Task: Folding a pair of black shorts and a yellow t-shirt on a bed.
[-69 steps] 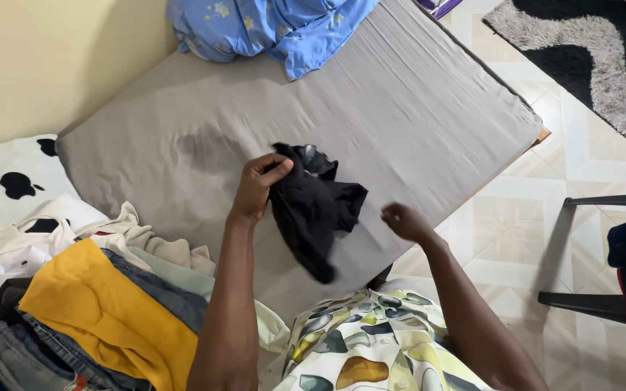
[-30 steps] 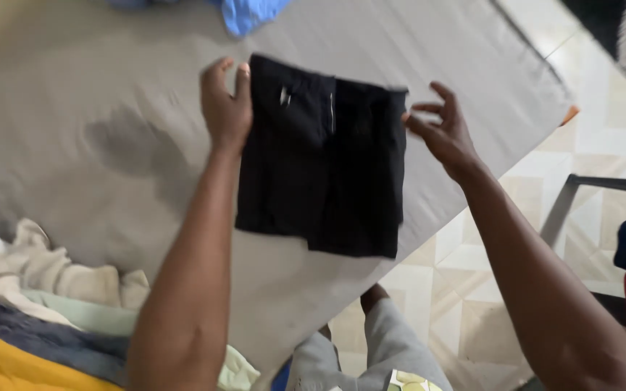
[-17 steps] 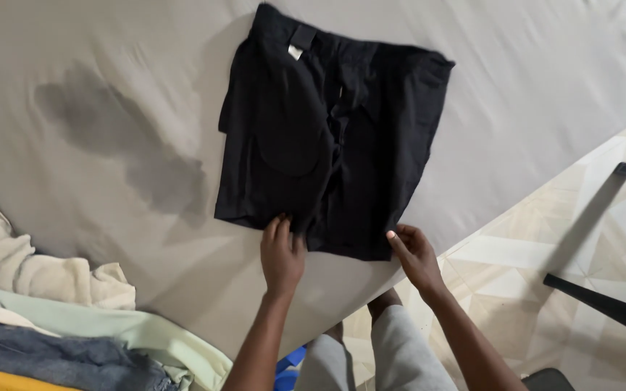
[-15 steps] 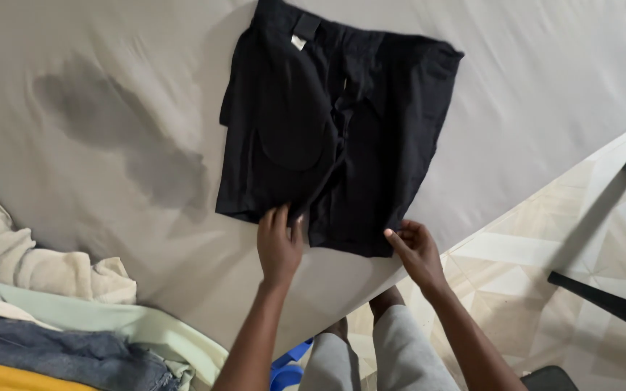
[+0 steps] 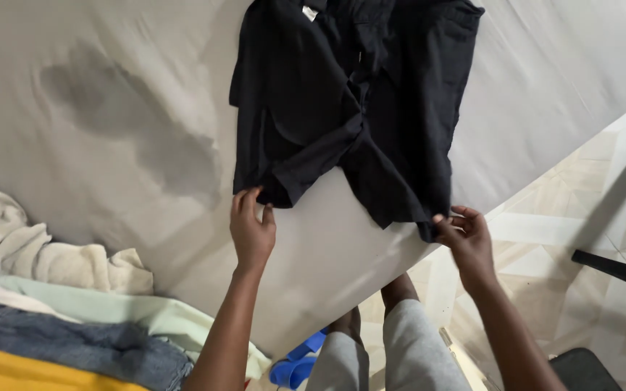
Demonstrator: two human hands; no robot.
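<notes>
The top of the black shorts [image 5: 349, 108] runs off the upper edge of the view, so the waistband is only partly seen. The shorts lie spread on a grey mattress [image 5: 110, 87], just beyond the fingers of both hands, with the two leg hems nearest them. The left hand [image 5: 252, 230] reaches forward, palm down, fingers curled over the left hem; the fingertips are tucked under the cloth, so the grip looks like a pinch on the hem. The right hand [image 5: 466, 242] is at the mattress edge, thumb and fingers pinching the corner of the right hem. Both forearms stretch up from the bottom of the view. A dark stain [image 5: 132, 137] marks the mattress left of the left fingers. A heap of clothes [image 5: 59, 318] lies below and left, cut off by the frame.
</notes>
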